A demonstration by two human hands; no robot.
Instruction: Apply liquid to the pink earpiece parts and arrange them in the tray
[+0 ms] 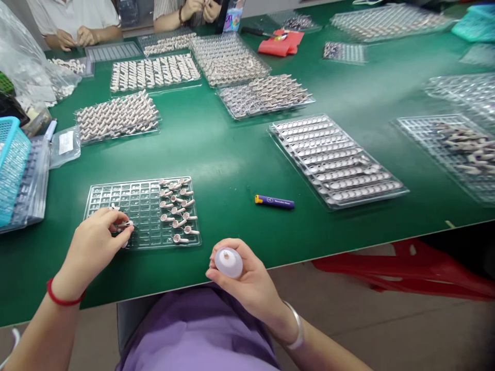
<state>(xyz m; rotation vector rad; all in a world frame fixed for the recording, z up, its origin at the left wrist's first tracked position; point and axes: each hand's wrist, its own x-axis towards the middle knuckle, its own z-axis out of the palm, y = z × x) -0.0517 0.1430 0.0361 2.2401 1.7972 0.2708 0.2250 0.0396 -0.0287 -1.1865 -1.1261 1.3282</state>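
Note:
My left hand is over the left side of a clear plastic tray, its thumb and fingers pinching a small white earbud shell. More pale shells partly show around those fingers. On the tray's right side, several stemmed earbud shells lie in columns, their round cups facing up. My right hand is wrapped round a translucent white squeeze bottle, held in front of the table edge. The bottle's small tip points toward the camera, and its contents cannot be made out.
A purple lighter-like stick lies right of the tray. Beyond it is a tray of white round parts. Filled trays stand farther back. A blue basket is at left, a red stool below right. Two people's hands work across the table.

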